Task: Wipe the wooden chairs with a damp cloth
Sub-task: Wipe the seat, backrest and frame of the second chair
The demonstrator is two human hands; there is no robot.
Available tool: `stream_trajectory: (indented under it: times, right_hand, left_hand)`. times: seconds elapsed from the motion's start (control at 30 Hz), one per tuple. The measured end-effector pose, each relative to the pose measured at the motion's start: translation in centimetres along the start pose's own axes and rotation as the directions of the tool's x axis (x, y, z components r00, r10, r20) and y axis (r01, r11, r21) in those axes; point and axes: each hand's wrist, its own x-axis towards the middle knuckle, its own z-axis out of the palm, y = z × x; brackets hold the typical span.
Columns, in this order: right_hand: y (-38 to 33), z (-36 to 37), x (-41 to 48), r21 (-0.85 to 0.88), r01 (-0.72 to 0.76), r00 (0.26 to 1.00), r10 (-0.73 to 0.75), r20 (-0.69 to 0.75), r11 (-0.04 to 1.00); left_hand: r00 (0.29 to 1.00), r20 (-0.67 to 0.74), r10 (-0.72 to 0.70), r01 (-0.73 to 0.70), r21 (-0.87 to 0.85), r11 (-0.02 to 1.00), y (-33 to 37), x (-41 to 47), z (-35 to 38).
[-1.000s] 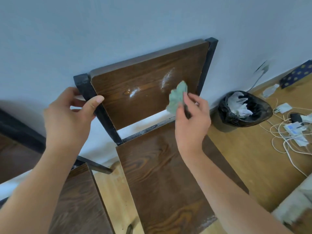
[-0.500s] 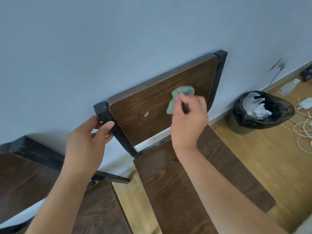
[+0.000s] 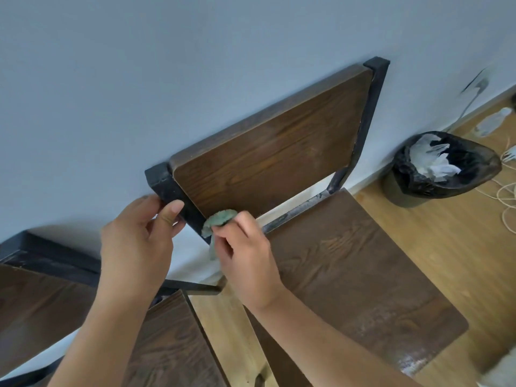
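A wooden chair with a dark brown backrest [image 3: 273, 152] and seat [image 3: 349, 275] stands against the pale wall, framed in black metal. My left hand [image 3: 139, 241] grips the backrest's black left post [image 3: 170, 191]. My right hand [image 3: 245, 252] is shut on a small crumpled green cloth [image 3: 219, 220], pressed against the backrest's lower left corner beside the post. Whitish dusty marks show on the seat's front right corner.
A second wooden chair [image 3: 167, 344] stands close on the left, its black frame [image 3: 50, 261] near my left arm. A bin with a black bag [image 3: 444, 169] sits on the wooden floor at right, with white cables [image 3: 505, 196] beyond it.
My right hand has carried the cloth from the backrest's upper right area down to its lower left corner. The left hand stays on the left post. The view has shifted left.
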Motion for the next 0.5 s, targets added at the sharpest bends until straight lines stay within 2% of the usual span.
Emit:
stream_trajectory:
  times: [0.03, 0.07, 0.1, 0.13, 0.17, 0.2, 0.23, 0.27, 0.33, 0.37, 0.4, 0.43, 0.5]
  right_hand:
    - [0.7, -0.5, 0.2, -0.004, -0.003, 1.0, 0.003, 0.001, 1.0]
    - [1.6, -1.3, 1.4, 0.014, -0.054, 0.994, 0.055, -0.094, 0.998]
    - [2.1, -2.6, 3.5, 0.057, -0.141, 0.955, 0.151, -0.253, 0.988]
    - [2.4, -3.9, 5.9, 0.114, -0.234, 0.876, 0.26, -0.407, 0.966]
    - [2.4, -4.8, 7.8, 0.171, -0.286, 0.8, 0.333, -0.498, 0.943]
    - [2.1, -4.8, 8.7, 0.199, -0.292, 0.768, 0.353, -0.534, 0.936]
    - [1.5, -4.2, 8.5, 0.183, -0.263, 0.79, 0.32, -0.522, 0.947]
    - [1.1, -3.1, 7.2, 0.141, -0.223, 0.85, 0.263, -0.457, 0.965]
    - [1.6, -1.0, 3.0, 0.054, -0.171, 0.963, 0.179, -0.201, 0.984]
    - [3.0, -0.8, 1.4, 0.015, -0.188, 0.977, 0.189, -0.1, 0.982]
    - [4.6, -1.2, 0.9, 0.005, -0.255, 0.964, 0.254, -0.078, 0.967]
    - [6.5, -2.1, 1.7, 0.039, -0.377, 0.914, 0.379, -0.144, 0.925]
    - [9.2, -4.9, 5.9, 0.21, -0.575, 0.701, 0.609, -0.371, 0.79]
  left_hand:
    - [1.0, 0.013, 0.004, -0.004, -0.017, 1.0, 0.0, 0.0, 0.0]
    - [0.999, 0.032, 0.002, -0.001, -0.038, 0.999, 0.0, 0.0, 0.0]
    - [0.999, 0.051, -0.003, 0.006, -0.057, 0.998, 0.0, -0.1, -0.1]
    - [0.998, 0.06, -0.008, 0.012, -0.069, 0.998, 0.1, -0.3, -0.1]
    - [0.998, 0.054, -0.018, 0.022, -0.078, 0.997, 0.3, -0.4, -0.1]
    - [0.999, 0.042, -0.023, 0.026, -0.083, 0.996, 0.6, -0.4, 0.0]
    - [0.999, 0.037, -0.019, 0.022, -0.086, 0.996, 0.9, -0.4, 0.0]
    - [0.999, 0.037, -0.014, 0.018, -0.098, 0.995, 0.9, -0.4, -0.1]
    - [0.999, 0.04, -0.022, 0.027, -0.117, 0.993, 0.5, -0.3, -0.1]
    - [0.998, 0.043, -0.035, 0.04, -0.122, 0.992, 0.2, -0.3, -0.1]
    - [0.998, 0.042, -0.038, 0.043, -0.12, 0.992, 0.0, -0.3, 0.0]
    - [0.998, 0.041, -0.038, 0.043, -0.11, 0.993, -0.2, -0.3, 0.0]
    - [0.998, 0.056, -0.04, 0.046, -0.105, 0.993, -0.3, -0.2, -0.1]
